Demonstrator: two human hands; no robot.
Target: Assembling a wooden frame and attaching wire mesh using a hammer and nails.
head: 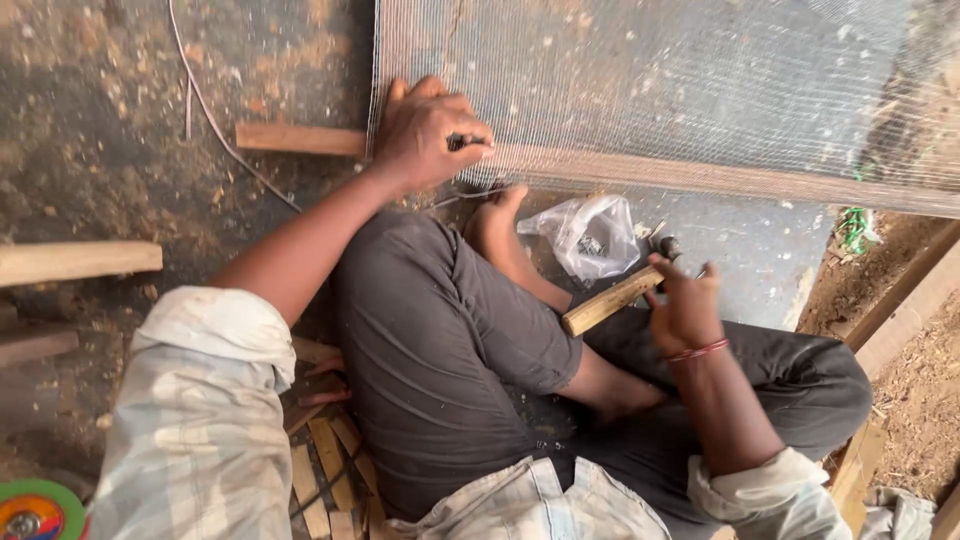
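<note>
I see the left hand (425, 130) pinching a small nail (458, 142) against the mesh (650, 80) where it lies over the wooden batten (700, 178). Right hand (685, 305) has fingers wrapped round the hammer (615, 298), raised clear of the batten. I judge fixing is partly done: nail placed, not yet driven. Plastic bag (590, 235) lies by the foot.

hammer (612, 298): wooden handle, tilted (head blurred) | wooden strip (700, 176): under mesh
</note>
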